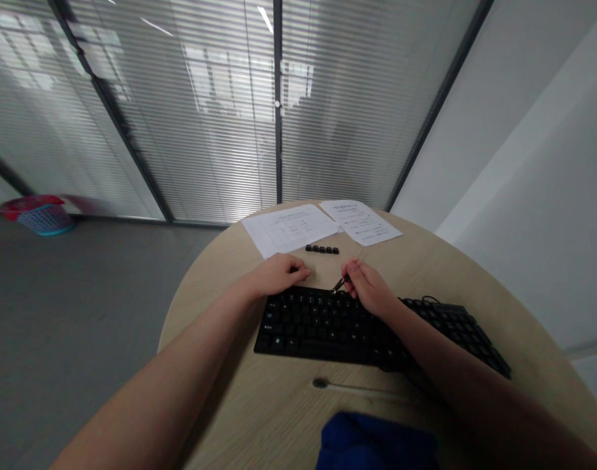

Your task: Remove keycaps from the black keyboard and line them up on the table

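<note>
Blue cloth (371, 444) is seen near the keyboard (318, 329) on the worktop (264, 405). A thin tool (338, 285) is pinched by the right hand (366, 284), perhaps for steadiness; the left hand (277, 274) is half curled, its hold unclear.

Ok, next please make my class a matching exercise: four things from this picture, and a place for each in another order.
1. Basket
2. Row of black pieces
3. Brush
4. Slim tool

A. Between the keyboard and the blue fabric
B. In the right hand
C. On the floor
D. Between the papers and the keyboard

Pairs: 1-C, 2-D, 3-A, 4-B
</note>
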A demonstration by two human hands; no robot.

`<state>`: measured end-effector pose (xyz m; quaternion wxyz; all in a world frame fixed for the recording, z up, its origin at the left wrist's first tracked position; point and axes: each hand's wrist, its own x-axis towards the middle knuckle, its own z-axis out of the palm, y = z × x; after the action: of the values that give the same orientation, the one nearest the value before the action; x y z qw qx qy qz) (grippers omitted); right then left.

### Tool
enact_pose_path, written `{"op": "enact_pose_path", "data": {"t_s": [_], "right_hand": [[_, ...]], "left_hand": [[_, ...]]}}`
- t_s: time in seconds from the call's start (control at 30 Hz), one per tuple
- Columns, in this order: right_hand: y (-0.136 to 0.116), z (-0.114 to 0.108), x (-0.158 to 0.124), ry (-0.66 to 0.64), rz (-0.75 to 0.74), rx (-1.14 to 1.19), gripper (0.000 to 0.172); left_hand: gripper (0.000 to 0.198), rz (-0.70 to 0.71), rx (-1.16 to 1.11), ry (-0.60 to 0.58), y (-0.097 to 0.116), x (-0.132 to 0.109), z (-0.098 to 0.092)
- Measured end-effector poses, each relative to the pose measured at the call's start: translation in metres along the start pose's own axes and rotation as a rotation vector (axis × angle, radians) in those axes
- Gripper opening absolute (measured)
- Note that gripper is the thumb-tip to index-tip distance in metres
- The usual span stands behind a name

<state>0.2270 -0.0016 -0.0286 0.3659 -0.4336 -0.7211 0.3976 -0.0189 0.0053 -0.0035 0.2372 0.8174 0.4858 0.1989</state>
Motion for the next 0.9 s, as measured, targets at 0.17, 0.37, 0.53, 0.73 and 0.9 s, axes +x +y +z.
{"op": "enact_pose_path", "data": {"t_s": [0.17, 0.37, 0.53, 0.73, 0.9], "right_hand": [[0.003, -0.001, 0.001, -0.041, -0.031, -0.03, 0.04], [0.004, -0.001, 0.001, -0.052, -0.077, -0.067, 0.04], [0.007, -0.002, 0.005, -0.093, -0.017, -0.006, 0.039], [0.004, -0.001, 0.003, -0.12, -0.077, -0.132, 0.032], [-0.004, -0.002, -0.003, -0.122, -0.185, -0.279, 0.024]], "left_hand": [[0.035, -0.006, 0.001, -0.004, 0.0, 0.0, 0.001], [0.035, -0.019, 0.007, -0.002, 0.0, 0.0, 0.002], [0.033, -0.009, 0.013, -0.017, -0.002, 0.0, 0.003], [0.034, 0.014, 0.037, -0.031, -0.004, 0.001, 0.004], [0.032, -0.006, 0.028, -0.017, -0.005, 0.001, 0.005]]}}
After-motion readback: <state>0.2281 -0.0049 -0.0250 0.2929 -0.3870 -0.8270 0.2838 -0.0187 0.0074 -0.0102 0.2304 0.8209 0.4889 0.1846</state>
